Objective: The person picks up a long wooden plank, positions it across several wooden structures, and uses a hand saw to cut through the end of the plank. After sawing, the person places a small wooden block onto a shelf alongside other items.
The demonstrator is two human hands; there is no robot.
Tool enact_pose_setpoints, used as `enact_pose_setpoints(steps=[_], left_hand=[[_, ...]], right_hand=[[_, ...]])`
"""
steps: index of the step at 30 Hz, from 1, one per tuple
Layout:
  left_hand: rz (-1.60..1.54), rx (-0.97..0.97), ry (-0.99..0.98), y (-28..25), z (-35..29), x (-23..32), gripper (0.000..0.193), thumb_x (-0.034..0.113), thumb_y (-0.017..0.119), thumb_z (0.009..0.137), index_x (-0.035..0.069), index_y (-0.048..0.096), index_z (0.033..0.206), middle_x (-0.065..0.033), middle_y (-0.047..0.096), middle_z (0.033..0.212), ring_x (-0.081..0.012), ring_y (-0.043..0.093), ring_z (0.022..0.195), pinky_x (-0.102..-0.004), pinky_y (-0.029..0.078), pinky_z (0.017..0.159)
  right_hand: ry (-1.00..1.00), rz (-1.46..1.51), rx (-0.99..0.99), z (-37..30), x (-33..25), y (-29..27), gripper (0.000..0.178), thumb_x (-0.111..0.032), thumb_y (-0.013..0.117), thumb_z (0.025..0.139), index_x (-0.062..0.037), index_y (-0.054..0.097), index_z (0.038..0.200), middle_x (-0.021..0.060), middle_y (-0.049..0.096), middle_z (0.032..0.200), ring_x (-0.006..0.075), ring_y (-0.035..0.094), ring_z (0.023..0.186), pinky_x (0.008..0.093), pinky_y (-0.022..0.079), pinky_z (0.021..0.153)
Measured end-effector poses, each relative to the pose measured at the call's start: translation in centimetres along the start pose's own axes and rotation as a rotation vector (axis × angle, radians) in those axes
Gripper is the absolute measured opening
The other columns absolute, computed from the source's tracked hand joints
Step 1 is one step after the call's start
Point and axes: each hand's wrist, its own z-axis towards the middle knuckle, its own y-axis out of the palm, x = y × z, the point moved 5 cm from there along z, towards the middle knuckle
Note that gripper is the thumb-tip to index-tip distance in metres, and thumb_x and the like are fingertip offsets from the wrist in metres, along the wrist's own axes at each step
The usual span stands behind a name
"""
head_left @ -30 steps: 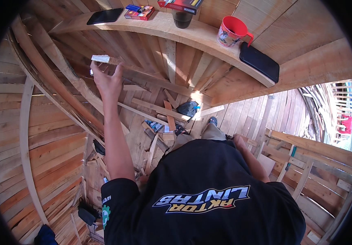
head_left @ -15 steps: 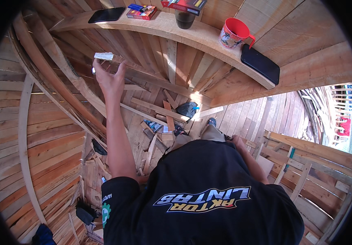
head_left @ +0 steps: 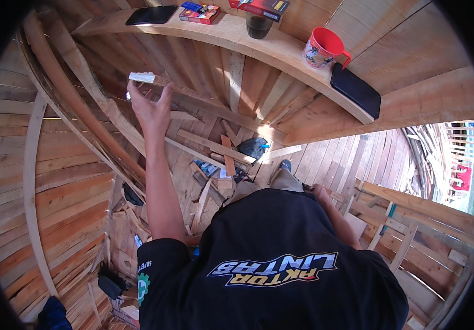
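My left arm reaches up to the far left, and my left hand [head_left: 153, 107] is curled round the pale end of a long wooden beam [head_left: 187, 89]. The thumb lies on one side of that end and the fingers on the other, their tips partly hidden. A small shiny spot shows beside the fingers. By my trouser leg, my right hand [head_left: 320, 193] is closed, with a small dark thing at its fingers that I cannot make out. The dark shirt covers much of the lower middle.
A curved wooden ledge [head_left: 223, 34] carries two phones [head_left: 356, 91], a red cup [head_left: 325, 48], a dark drink glass [head_left: 259, 25] and small boxes [head_left: 199, 15]. Offcuts [head_left: 215, 144] and a black bag [head_left: 252, 147] litter the plank floor. Curved plank walls rise at the left; a wooden frame [head_left: 402, 242] stands right.
The whole view has shifted slightly, with the ledge and its things a little farther right. My left hand stays at the beam's end; my right hand keeps its place.
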Motion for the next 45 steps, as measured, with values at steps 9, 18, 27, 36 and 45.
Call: enact_pose_setpoints(steps=[9,18,27,36,45], left_hand=[[0.063,-0.004,-0.052,-0.9,-0.5,-0.5,0.070,0.012,0.078,0.075,0.000,0.035,0.130,-0.0150,0.048,0.125,-0.0245,0.054,0.111,-0.0360,0.047,0.092],[0.027,-0.012,-0.040,-0.4,-0.4,-0.1,0.069,0.012,0.077,0.074,-0.001,0.036,0.128,-0.0157,0.050,0.119,-0.0223,0.055,0.107,-0.0348,0.050,0.090],[0.068,-0.048,-0.014,1.0,0.1,1.4,0.070,0.015,0.079,0.072,-0.002,0.038,0.126,-0.0155,0.052,0.117,-0.0229,0.055,0.105,-0.0351,0.049,0.089],[0.047,-0.045,0.017,1.8,0.5,2.2,0.069,0.012,0.078,0.071,-0.003,0.039,0.125,-0.0175,0.055,0.112,-0.0264,0.056,0.103,-0.0360,0.046,0.089],[0.051,0.033,-0.032,-0.8,0.5,-0.3,0.069,0.013,0.078,0.073,-0.002,0.037,0.127,-0.0147,0.054,0.117,-0.0225,0.057,0.104,-0.0354,0.048,0.092]], right_hand=[[0.019,-0.054,-0.010,0.5,-0.1,0.1,0.049,-0.039,0.068,0.073,0.0062,0.063,0.092,0.0287,0.064,0.094,0.0400,0.062,0.094,0.0437,0.049,0.081],[0.030,-0.037,-0.040,1.2,0.2,0.5,0.051,-0.041,0.069,0.072,0.0049,0.063,0.092,0.0279,0.064,0.094,0.0391,0.063,0.094,0.0428,0.049,0.080],[0.009,-0.084,0.009,0.7,-0.1,0.3,0.050,-0.040,0.070,0.072,0.0058,0.063,0.091,0.0298,0.063,0.092,0.0403,0.063,0.093,0.0440,0.049,0.078],[-0.059,-0.065,0.017,0.6,0.1,0.3,0.051,-0.043,0.070,0.072,0.0046,0.064,0.088,0.0277,0.064,0.091,0.0411,0.063,0.090,0.0445,0.050,0.076],[-0.101,-0.096,0.013,2.8,3.4,2.1,0.051,-0.042,0.070,0.075,0.0055,0.062,0.091,0.0240,0.066,0.086,0.0397,0.064,0.085,0.0439,0.049,0.073]])
